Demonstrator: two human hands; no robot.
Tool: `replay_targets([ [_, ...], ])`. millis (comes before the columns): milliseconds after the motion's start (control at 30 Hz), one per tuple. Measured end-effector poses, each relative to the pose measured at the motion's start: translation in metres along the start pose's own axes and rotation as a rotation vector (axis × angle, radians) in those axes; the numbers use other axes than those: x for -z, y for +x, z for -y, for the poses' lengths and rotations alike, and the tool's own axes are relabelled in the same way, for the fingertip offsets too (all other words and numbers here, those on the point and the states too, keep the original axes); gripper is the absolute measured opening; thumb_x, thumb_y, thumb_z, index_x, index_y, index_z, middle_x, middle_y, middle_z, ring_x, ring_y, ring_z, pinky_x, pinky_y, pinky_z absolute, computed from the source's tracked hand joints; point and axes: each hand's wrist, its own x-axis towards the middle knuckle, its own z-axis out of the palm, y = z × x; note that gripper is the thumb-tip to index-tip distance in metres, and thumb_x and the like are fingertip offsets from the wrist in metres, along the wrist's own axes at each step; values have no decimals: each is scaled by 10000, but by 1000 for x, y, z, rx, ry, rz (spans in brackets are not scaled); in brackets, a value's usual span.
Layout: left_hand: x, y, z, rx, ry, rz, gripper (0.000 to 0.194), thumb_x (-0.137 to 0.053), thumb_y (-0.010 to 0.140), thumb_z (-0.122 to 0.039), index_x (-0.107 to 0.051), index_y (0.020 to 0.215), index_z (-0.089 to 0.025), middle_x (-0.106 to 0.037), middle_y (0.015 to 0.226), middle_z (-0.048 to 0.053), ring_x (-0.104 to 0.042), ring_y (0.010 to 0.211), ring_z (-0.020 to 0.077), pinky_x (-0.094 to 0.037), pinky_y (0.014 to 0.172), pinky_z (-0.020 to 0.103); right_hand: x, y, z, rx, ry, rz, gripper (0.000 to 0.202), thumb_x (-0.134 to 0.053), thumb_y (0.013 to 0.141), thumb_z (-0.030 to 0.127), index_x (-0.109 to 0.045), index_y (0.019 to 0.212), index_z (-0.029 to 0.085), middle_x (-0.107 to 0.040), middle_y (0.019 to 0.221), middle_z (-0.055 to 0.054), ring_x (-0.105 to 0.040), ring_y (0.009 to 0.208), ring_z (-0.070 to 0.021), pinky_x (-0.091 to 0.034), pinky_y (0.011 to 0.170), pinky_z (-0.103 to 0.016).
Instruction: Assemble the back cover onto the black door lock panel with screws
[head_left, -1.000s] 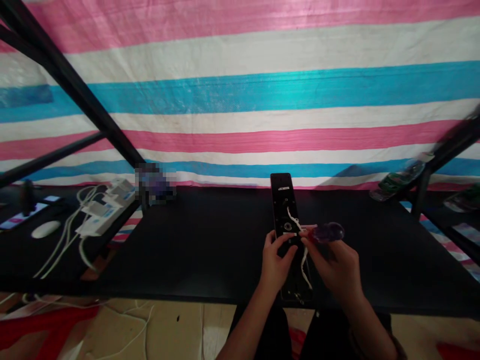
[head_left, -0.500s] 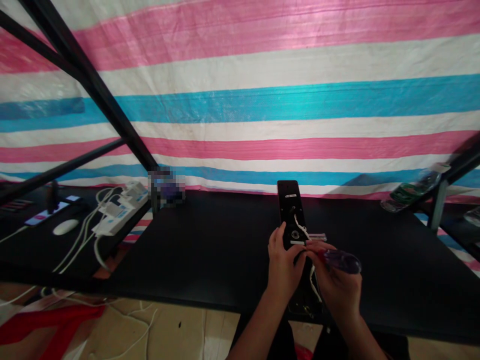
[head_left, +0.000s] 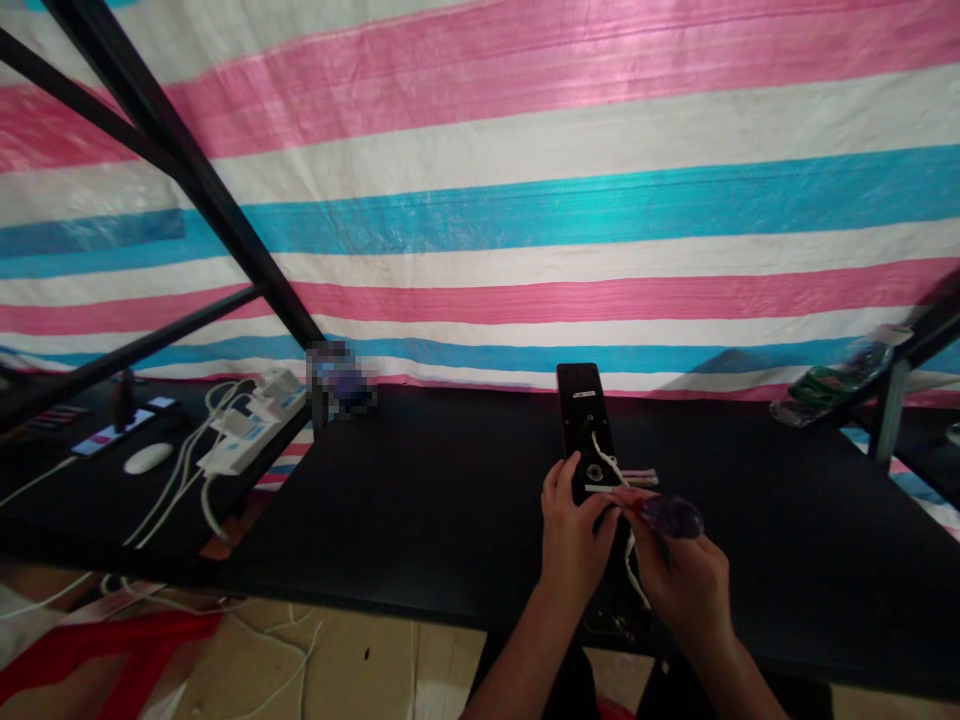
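A long black device (head_left: 580, 395) with a round fitting and a white label lies on the black table, pointing away from me. My left hand (head_left: 574, 530) rests on its left side, its fingers on the device and its thumb near my other hand's fingertips. In my right hand (head_left: 679, 570) is a screwdriver with a translucent purple handle (head_left: 675, 516), its tip hidden by my fingers. A white cable (head_left: 606, 458) runs over the device and comes out again below my hands. Small pinkish sticks (head_left: 641, 477) lie just right of the device.
At the left are a white power strip (head_left: 244, 435) with plugs and cables, a white mouse (head_left: 148, 459) and a lit phone (head_left: 112, 430). A plastic bottle (head_left: 821, 390) lies at the back right by a metal post (head_left: 890, 415). The black table (head_left: 420, 500) ends at a front edge.
The screwdriver handle has tilted and shifted slightly left in my right hand. The whole view has moved a little, while my left hand stays on the device.
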Motion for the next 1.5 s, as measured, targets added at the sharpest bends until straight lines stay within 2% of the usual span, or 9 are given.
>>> replay_targets([
  [133,1,0,-1,2,37,-2,215,-713,860,-159,-787,997,-308,-458,1527,73,-414,1404,331,-466,1109,601,-7,-5,-1,-94,16,-37,198,-665,921,183,-710,1110,221,-775,1016,-75,-765,901,-218,-637,810,-308],
  [300,0,0,-1,0,62,3,208,-702,857,-147,-786,970,-300,-484,1512,65,-423,1394,332,-477,1098,603,-11,-12,-7,-211,223,-63,105,-691,910,235,-735,1005,225,-787,997,-62,-772,900,-234,-645,852,-364],
  [567,1,-1,0,1,5,-5,196,-695,876,-162,-761,1012,-287,-478,1515,69,-426,1406,319,-482,1113,576,2,6,-2,-96,68,95,289,-539,984,156,-711,1203,236,-780,1150,-65,-754,1057,-206,-621,900,-299],
  [667,1,-1,-1,4,4,-9,161,-706,869,-161,-763,969,-273,-489,1505,75,-437,1399,326,-481,1111,583,2,10,2,-121,54,62,245,-575,978,197,-708,1181,226,-785,1107,-72,-758,1031,-211,-619,884,-301],
  [867,1,1,-1,-9,8,-33,162,-708,867,-155,-767,960,-274,-514,1483,75,-461,1377,328,-501,1083,597,-3,6,-1,-178,136,-119,57,-759,870,199,-735,919,218,-756,908,-45,-752,804,-189,-629,769,-295],
  [1000,0,0,0,2,-5,-35,171,-711,862,-144,-767,959,-274,-519,1481,73,-457,1381,325,-491,1093,592,1,5,-4,-140,123,-90,184,-767,855,157,-760,1026,224,-797,994,-52,-776,854,-207,-640,813,-297],
  [1233,2,1,-3,23,-4,-20,229,-716,858,-144,-761,1032,-286,-530,1468,74,-472,1369,320,-494,1094,591,6,8,3,-111,66,66,273,-586,950,132,-738,1152,236,-790,1110,-63,-771,999,-224,-633,870,-297],
  [1333,3,1,-3,7,5,-24,218,-711,869,-156,-771,1022,-298,-522,1476,69,-469,1371,318,-494,1097,581,3,6,3,-163,68,16,243,-634,932,168,-716,1151,236,-793,1066,-63,-775,960,-226,-636,853,-310],
  [1500,3,0,-3,15,21,-15,156,-701,878,-165,-779,951,-278,-518,1481,69,-454,1381,319,-491,1101,576,1,6,4,-149,125,-72,66,-717,889,206,-718,949,236,-750,925,-53,-747,817,-214,-633,733,-313],
])
